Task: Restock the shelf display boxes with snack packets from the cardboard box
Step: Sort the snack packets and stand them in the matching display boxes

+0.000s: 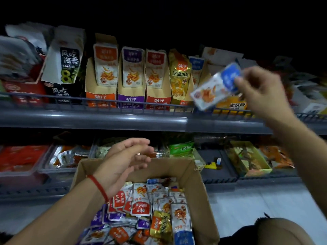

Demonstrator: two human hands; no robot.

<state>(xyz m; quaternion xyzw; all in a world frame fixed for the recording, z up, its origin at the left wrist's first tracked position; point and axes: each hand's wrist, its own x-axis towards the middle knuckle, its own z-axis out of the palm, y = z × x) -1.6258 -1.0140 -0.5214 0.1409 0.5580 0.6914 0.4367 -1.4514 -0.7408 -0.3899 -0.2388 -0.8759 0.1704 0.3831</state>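
My right hand (261, 92) pinches a blue-topped snack packet (215, 87) by its top edge, lifted in front of the upper shelf, just right of the blue display box (196, 68). My left hand (123, 163) hovers with straight fingers over the far rim of the cardboard box (200, 184), holding nothing; a red string circles its wrist. The box holds several loose packets (150, 207) in red, purple, orange, gold and blue. Orange (100, 80), purple (131, 82), red (157, 82) and gold (180, 76) display boxes stand in a row on the upper shelf.
A grey wire rail (106, 101) fronts the upper shelf. Seaweed snack boxes (65, 55) stand at upper left. The lower shelf holds trays of packets (67, 156), a green bag (181, 148) and a yellow-green box (247, 158). My knee (281, 230) shows at bottom right.
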